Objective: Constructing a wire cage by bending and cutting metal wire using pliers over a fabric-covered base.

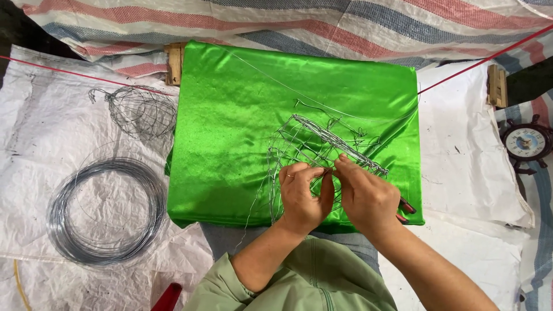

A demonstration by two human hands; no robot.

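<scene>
Head view looks straight down on a half-woven cage of thin grey wire (322, 147) lying on a shiny green satin-covered board (230, 132). Its long axis runs from upper left to lower right, and its near edge sits directly under both hands. Left hand (300, 193) pinches a wire strand between thumb and fingers; right hand (364, 196), touching it, pinches the same spot while red-handled pliers (406, 210) poke out beneath its palm. Both hands are equally near. Well apart to the left lie a round coil of grey wire (106, 210) and a finished small wire basket (141, 111).
</scene>
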